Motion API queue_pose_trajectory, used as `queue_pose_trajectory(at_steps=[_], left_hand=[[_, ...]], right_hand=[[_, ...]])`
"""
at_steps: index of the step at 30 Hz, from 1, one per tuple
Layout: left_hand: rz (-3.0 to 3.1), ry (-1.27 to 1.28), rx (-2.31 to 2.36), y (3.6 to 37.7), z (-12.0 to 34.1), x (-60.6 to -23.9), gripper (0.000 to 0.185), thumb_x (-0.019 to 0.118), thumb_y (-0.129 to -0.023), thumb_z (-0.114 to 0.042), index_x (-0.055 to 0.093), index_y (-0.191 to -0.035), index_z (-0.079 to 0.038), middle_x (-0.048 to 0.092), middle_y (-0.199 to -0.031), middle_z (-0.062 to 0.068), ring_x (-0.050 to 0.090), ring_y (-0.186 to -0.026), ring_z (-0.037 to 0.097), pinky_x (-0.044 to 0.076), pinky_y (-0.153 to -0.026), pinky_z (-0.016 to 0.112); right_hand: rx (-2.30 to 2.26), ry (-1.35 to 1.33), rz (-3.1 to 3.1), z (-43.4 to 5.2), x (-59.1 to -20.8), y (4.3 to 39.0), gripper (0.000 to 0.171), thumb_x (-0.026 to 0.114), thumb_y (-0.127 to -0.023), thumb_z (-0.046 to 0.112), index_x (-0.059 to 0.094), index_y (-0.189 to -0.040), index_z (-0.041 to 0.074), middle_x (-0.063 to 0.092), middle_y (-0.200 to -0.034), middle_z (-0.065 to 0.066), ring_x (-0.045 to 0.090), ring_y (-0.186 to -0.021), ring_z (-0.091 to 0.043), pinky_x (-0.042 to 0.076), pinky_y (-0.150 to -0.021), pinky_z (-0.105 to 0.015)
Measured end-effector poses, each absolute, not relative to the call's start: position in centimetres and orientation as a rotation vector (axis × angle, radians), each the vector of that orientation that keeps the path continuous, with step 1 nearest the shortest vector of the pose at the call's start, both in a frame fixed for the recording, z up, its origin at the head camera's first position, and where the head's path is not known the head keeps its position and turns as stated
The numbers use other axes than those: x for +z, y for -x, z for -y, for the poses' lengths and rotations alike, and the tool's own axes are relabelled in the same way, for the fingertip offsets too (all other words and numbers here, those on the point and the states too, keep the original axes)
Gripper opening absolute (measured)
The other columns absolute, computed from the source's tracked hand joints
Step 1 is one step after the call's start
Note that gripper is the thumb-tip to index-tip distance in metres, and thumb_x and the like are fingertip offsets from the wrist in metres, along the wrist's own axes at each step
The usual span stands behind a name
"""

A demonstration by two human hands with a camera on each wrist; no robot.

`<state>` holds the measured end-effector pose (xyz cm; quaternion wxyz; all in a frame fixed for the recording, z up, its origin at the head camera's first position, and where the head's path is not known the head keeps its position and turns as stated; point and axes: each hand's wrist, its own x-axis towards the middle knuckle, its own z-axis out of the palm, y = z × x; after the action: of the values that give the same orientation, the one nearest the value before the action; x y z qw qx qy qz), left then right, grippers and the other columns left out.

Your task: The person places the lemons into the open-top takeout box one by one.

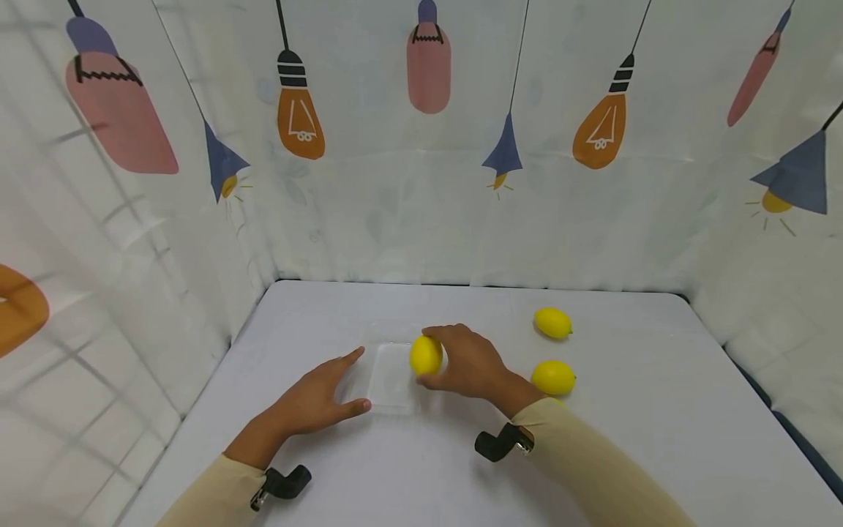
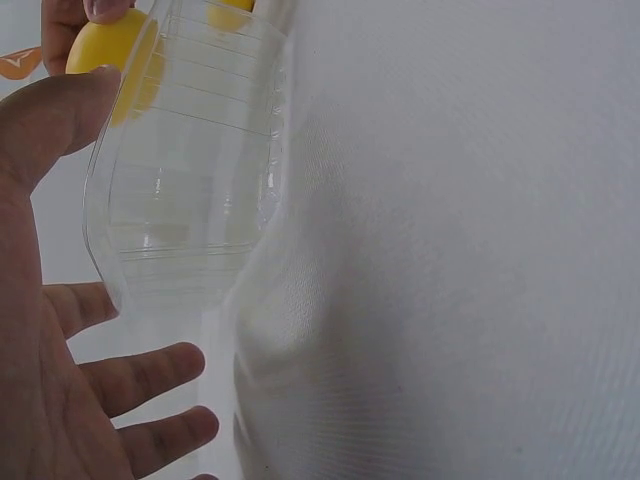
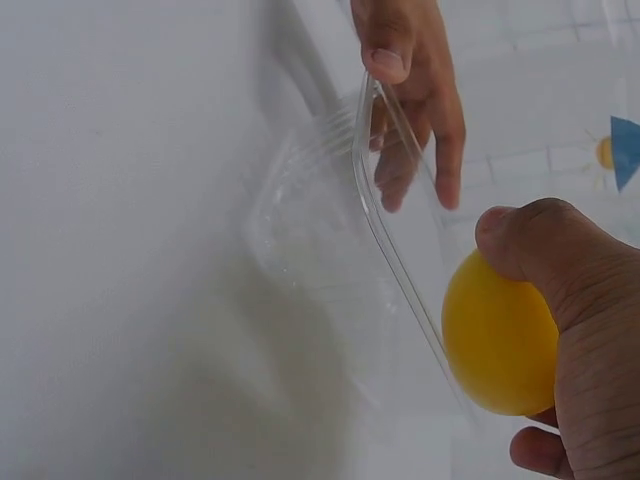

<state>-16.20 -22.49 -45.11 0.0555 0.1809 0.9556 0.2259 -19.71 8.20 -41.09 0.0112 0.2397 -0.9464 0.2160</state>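
Note:
A clear plastic tray [image 1: 393, 395] lies on the white table. My left hand [image 1: 356, 379] lies flat at the tray's left corner, its straight forefinger and thumb touching the rim. In the left wrist view its fingers [image 2: 150, 375] spread beside the tray [image 2: 190, 170]. My right hand [image 1: 440, 359] grips a yellow lemon [image 1: 424, 355] just above the tray's right edge. The right wrist view shows this lemon [image 3: 500, 345] beside the tray's rim [image 3: 400, 260]. Two more lemons lie to the right, one far [image 1: 552, 323] and one near [image 1: 553, 378].
The white table [image 1: 658, 410] is walled on three sides by a curtain [image 1: 421, 183] printed with lamps and bulbs. A black strap [image 1: 500, 443] sits on each wrist.

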Motion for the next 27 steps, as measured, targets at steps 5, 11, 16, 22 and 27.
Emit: queue_pose_trajectory(at_steps=[5,11,16,22,27], left_hand=[[-2.899,-0.556,0.698,16.2,22.6,-45.2,0.102,0.068,-0.086,-0.071,0.028,-0.164,-0.018,0.042,-0.158,0.015,0.041,-0.143,0.038,0.035,-0.114,0.060],[-2.897,-0.558,0.702,16.2,22.7,-45.3,0.102,0.068,-0.086,-0.071,0.027,-0.164,-0.019,0.042,-0.158,0.014,0.042,-0.142,0.038,0.035,-0.114,0.060],[-2.898,-0.558,0.689,16.3,22.7,-45.3,0.102,0.068,-0.086,-0.071,0.027,-0.164,-0.020,0.042,-0.158,0.015,0.042,-0.142,0.038,0.035,-0.113,0.060],[-2.894,-0.554,0.689,16.3,22.6,-45.2,0.101,0.068,-0.086,-0.070,0.027,-0.164,-0.020,0.042,-0.158,0.015,0.041,-0.143,0.039,0.035,-0.113,0.061],[-2.886,-0.541,0.694,16.2,22.6,-45.1,0.101,0.068,-0.086,-0.070,0.027,-0.164,-0.020,0.041,-0.158,0.015,0.040,-0.143,0.039,0.034,-0.114,0.061]], right_hand=[[0.677,-0.747,2.958,-7.2,-41.0,19.7,0.082,0.083,-0.077,0.058,0.059,-0.145,0.020,0.064,-0.134,0.002,0.059,-0.117,-0.020,0.054,-0.093,-0.041],[0.669,-0.754,2.964,-6.2,-41.1,19.6,0.081,0.083,-0.077,0.058,0.060,-0.144,0.020,0.064,-0.135,0.003,0.059,-0.118,-0.019,0.053,-0.094,-0.041],[0.663,-0.774,2.966,-5.5,-41.2,19.7,0.081,0.083,-0.078,0.058,0.060,-0.145,0.019,0.064,-0.135,0.003,0.059,-0.117,-0.019,0.053,-0.095,-0.040],[0.651,-0.807,2.962,-4.7,-41.6,19.8,0.081,0.083,-0.078,0.059,0.060,-0.144,0.019,0.064,-0.135,0.003,0.059,-0.118,-0.019,0.053,-0.096,-0.040],[0.639,-0.821,2.965,-3.9,-42.1,19.9,0.080,0.082,-0.078,0.060,0.061,-0.144,0.019,0.065,-0.135,0.004,0.060,-0.118,-0.018,0.052,-0.097,-0.040]])
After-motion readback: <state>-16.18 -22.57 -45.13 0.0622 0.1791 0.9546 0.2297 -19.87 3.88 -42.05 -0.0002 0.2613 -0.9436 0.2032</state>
